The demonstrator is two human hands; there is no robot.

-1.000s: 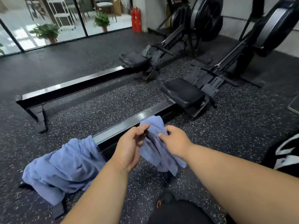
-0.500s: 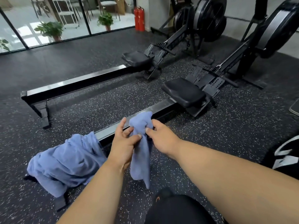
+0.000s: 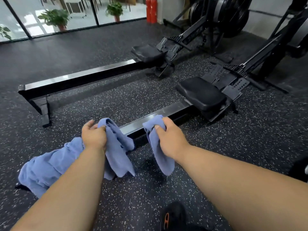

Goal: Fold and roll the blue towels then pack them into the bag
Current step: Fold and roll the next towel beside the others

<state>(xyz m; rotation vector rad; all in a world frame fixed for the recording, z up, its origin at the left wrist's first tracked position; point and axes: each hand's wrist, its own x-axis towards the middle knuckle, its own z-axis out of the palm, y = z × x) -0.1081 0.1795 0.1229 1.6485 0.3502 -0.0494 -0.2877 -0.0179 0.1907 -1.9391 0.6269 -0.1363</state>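
Both hands are apart, left hand [image 3: 94, 136] and right hand [image 3: 170, 140] each gripping a towel [image 3: 116, 147] end above the speckled floor [image 3: 133, 97]; more towels [image 3: 50, 165] lie heaped left.

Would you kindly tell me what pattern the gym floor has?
The floor is dark grey with small white speckles, seen clearly in the head view.

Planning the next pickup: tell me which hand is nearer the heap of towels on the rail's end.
Left. The left hand grips a towel right beside the heap; the right hand grips another farther off.
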